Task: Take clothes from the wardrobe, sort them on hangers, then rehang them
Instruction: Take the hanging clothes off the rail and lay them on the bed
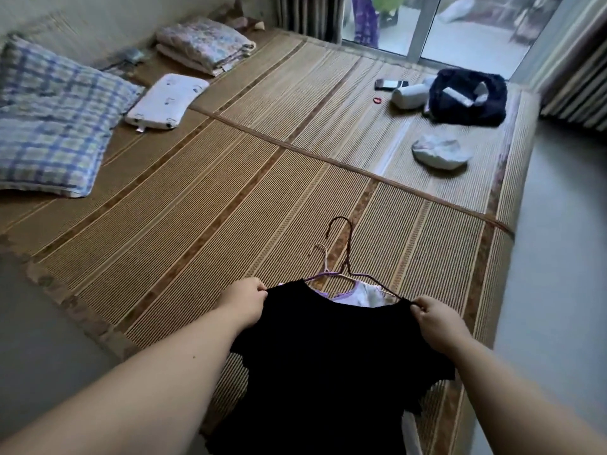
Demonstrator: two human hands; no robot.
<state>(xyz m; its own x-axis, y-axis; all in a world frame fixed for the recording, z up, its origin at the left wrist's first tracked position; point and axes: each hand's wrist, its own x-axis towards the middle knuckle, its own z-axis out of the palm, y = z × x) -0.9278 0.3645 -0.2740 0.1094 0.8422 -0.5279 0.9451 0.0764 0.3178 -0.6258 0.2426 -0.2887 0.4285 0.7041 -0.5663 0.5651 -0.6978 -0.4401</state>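
Both hands, left [246, 295] and right [433, 315], pinch the black top's [328, 356] shoulders.

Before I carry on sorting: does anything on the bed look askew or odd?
Nothing spilled or damaged. The dark hanger and pale hanger overlap, hooks misaligned, over a white-and-purple garment, partly under the black top pinched by left hand and right hand.

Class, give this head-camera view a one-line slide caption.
The left hand and right hand pinch the shoulders of a black top above two wire hangers and a pale garment on a woven mat.
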